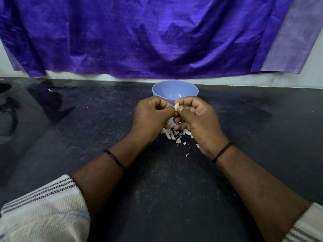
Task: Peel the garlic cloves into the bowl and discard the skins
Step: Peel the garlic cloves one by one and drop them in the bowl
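A pale garlic clove (176, 107) is pinched between the fingertips of both hands, just in front of a blue bowl (175, 90). My left hand (151, 117) grips it from the left, and my right hand (199, 123) from the right, both with curled fingers. The visible part of the bowl's inside looks bare; my hands hide its near rim. Under my hands, on the dark counter, lies a small heap of garlic cloves and skins (172, 135), partly hidden. A few loose skin scraps (187, 151) lie nearer to me.
The dark speckled counter (87, 128) runs wide on both sides. A purple cloth (157, 37) hangs on the wall behind the bowl. Dark, unclear objects (7, 102) sit at the far left edge.
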